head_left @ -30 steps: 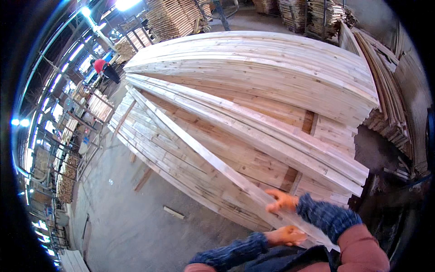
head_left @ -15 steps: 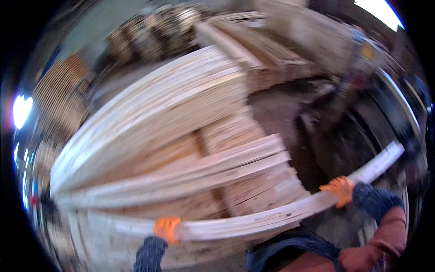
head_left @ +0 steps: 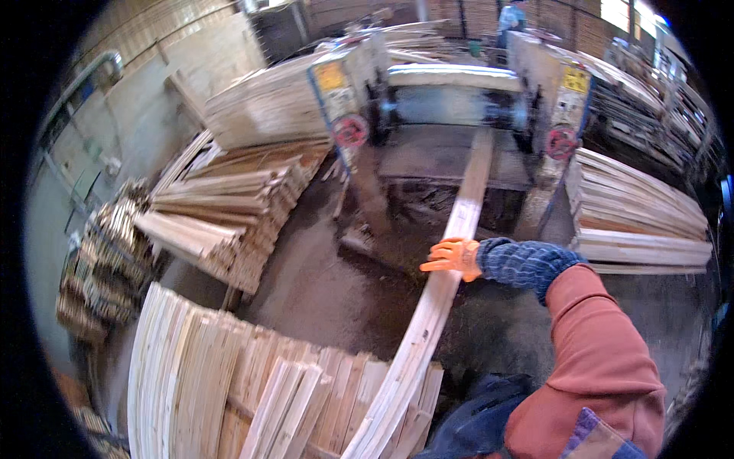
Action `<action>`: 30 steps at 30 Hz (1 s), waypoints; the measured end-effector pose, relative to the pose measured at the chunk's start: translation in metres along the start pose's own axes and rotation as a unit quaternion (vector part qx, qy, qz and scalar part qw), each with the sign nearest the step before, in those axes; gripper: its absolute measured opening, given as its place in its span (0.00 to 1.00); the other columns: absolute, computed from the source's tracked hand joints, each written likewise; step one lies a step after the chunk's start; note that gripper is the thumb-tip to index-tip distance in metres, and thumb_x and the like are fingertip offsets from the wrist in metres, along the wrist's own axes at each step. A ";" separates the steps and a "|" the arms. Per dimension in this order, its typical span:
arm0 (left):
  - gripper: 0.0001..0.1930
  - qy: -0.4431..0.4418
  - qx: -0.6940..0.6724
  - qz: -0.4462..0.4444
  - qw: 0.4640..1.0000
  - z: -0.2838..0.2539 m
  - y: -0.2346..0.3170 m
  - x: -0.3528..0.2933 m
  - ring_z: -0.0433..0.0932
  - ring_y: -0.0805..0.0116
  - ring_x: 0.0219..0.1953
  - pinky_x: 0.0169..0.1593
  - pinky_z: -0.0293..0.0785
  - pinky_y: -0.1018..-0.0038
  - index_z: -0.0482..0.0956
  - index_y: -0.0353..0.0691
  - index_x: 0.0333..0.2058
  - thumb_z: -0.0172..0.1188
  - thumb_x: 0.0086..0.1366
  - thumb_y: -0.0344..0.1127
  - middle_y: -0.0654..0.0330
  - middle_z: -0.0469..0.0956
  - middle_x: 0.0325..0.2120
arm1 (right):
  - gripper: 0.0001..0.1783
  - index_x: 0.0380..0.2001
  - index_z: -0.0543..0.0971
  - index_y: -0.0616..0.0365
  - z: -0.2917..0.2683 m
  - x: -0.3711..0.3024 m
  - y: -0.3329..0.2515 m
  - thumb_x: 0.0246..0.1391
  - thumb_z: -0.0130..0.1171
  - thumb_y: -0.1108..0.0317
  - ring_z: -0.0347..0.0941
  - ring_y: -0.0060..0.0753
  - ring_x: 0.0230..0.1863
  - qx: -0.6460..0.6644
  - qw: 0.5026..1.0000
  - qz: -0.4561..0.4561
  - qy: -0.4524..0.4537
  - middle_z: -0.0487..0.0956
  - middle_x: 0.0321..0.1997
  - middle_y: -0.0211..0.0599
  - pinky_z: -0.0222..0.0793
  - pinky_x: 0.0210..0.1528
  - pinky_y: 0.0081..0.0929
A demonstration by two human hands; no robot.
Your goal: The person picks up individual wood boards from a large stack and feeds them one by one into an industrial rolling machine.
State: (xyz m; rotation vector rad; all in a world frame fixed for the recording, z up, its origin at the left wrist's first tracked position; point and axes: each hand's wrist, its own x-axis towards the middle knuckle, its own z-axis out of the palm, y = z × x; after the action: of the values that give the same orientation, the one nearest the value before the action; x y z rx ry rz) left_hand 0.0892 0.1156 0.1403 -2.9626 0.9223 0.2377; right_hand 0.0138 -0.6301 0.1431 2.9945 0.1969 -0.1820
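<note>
A long pale wooden plank [head_left: 424, 325] slants up from the lower edge of the view. Its far end reaches the bed of a large machine [head_left: 451, 105] with a wide horizontal roller between two uprights. My right hand [head_left: 453, 258], in an orange glove, is closed across the plank about midway along, fingers pointing left over its top. A dark blue checked cuff covers that wrist. My left hand is out of view. Beside the plank's near part lies a stack of pale planks [head_left: 195, 356], with a few boards resting crosswise on top.
A red handwheel [head_left: 350, 131] sits on the left upright, another red handwheel [head_left: 560, 142] on the right. More planks are piled at the left [head_left: 222, 206] and the right [head_left: 638, 222]. Bundled sticks [head_left: 111, 264] stand by the wall. Another person [head_left: 511, 19] is beyond the machine.
My view has swung right to face the machine. The plank, earlier held crosswise in both hands over the stack, now points away from me into the machine. My left hand has left the view.
</note>
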 end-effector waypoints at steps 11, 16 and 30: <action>0.29 -0.062 -0.017 -0.001 0.998 -0.011 0.209 0.097 0.77 0.47 0.55 0.62 0.71 0.54 0.75 0.48 0.62 0.61 0.61 0.44 0.51 0.81 0.51 | 0.67 0.72 0.63 0.42 0.052 0.035 -0.088 0.17 0.74 0.68 0.65 0.53 0.68 0.221 0.924 -0.262 0.171 0.69 0.68 0.43 0.62 0.69 0.53; 0.28 0.025 -0.063 0.029 0.997 0.029 0.267 0.105 0.78 0.47 0.55 0.62 0.71 0.54 0.75 0.51 0.62 0.59 0.63 0.43 0.51 0.81 0.52 | 0.69 0.74 0.60 0.40 0.066 0.039 -0.170 0.18 0.76 0.59 0.74 0.50 0.59 0.194 0.926 -0.307 0.104 0.76 0.59 0.41 0.66 0.62 0.51; 0.56 0.027 0.015 -0.100 0.995 0.002 0.136 -0.023 0.75 0.37 0.54 0.60 0.69 0.46 0.65 0.38 0.70 0.74 0.45 0.61 0.41 0.79 0.48 | 0.64 0.71 0.65 0.42 0.035 0.034 0.017 0.20 0.78 0.65 0.67 0.46 0.69 0.087 0.977 -0.148 0.124 0.73 0.67 0.39 0.61 0.72 0.48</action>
State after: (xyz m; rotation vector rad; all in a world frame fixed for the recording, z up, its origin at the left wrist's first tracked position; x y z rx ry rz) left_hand -0.0071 0.0163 0.1440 -3.0190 0.6206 0.1370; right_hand 0.0461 -0.6477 0.1061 3.1376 0.6900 0.1575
